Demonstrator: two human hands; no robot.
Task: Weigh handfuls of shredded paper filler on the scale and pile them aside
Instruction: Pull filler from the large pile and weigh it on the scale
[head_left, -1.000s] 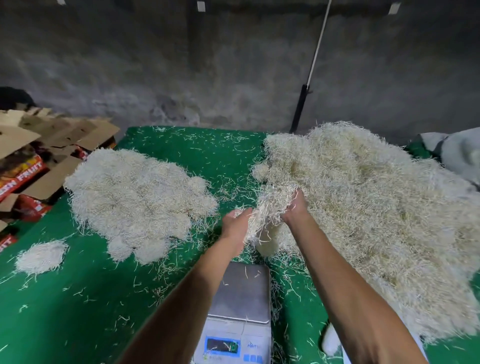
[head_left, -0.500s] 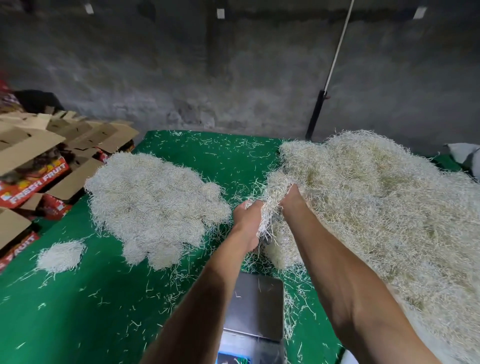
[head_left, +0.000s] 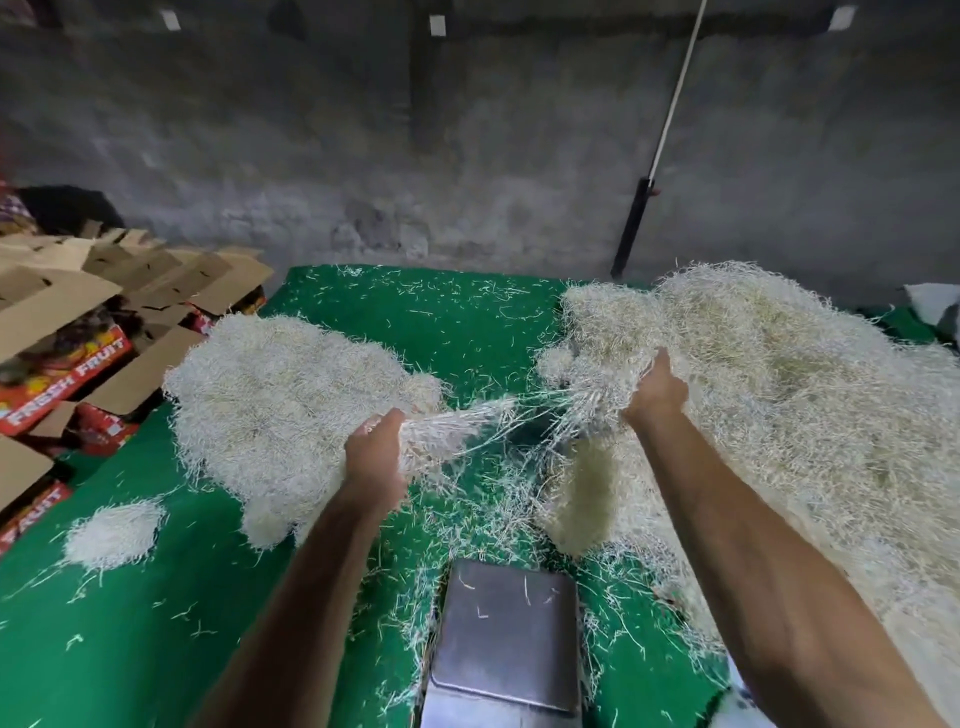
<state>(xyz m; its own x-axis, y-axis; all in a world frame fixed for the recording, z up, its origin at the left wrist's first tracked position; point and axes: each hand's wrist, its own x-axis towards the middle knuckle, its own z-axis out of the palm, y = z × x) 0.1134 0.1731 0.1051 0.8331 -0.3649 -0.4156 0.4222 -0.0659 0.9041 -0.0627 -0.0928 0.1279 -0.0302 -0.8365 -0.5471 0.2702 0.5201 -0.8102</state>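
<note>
A large heap of pale shredded paper filler (head_left: 789, 395) covers the right side of the green table (head_left: 119, 639). My right hand (head_left: 655, 389) grips a bunch at the heap's left edge. My left hand (head_left: 375, 451) grips a tuft of shredded paper (head_left: 447, 426), and thin strands stretch between the two hands. A second, flatter pile of filler (head_left: 280, 395) lies to the left of my left hand. The steel-topped scale (head_left: 506, 639) stands at the near edge between my forearms, with only a few stray shreds on its plate.
A small clump of filler (head_left: 111, 532) lies at the left front. Open cardboard fruit boxes (head_left: 78, 332) are stacked beyond the table's left edge. A grey wall rises behind, with a white pole (head_left: 670, 104) leaning on it. Loose shreds litter the green cloth.
My hands were close together on one bunch at the heap's edge. They have pulled apart, the left hand moving left with a tuft, strands stretching between them. The camera tilted up slightly.
</note>
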